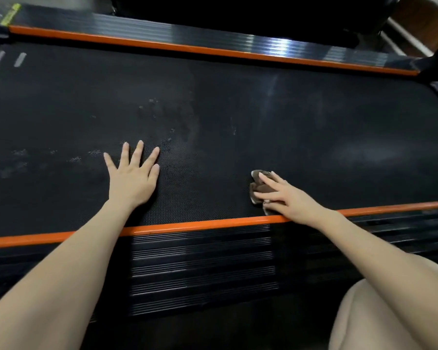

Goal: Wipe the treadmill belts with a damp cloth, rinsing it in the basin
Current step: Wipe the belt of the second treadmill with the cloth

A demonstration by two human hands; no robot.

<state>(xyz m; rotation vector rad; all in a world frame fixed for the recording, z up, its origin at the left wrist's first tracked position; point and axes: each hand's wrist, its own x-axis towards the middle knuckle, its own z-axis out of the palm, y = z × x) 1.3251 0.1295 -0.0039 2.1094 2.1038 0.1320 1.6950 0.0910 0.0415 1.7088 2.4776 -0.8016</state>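
The black textured treadmill belt [238, 117] fills most of the head view, with pale dusty smears on its left and middle. My left hand [133, 176] lies flat on the belt with fingers spread. My right hand [281, 195] presses a crumpled brown cloth [259, 185] onto the belt close to the near orange edge; its fingers lie fairly straight over the cloth. Most of the cloth is hidden under the hand.
An orange strip [187, 227] borders the belt on the near side, with a ribbed black side rail [202, 266] below it. A second orange strip [187, 48] and rail run along the far side. My knee [390, 314] shows at the lower right.
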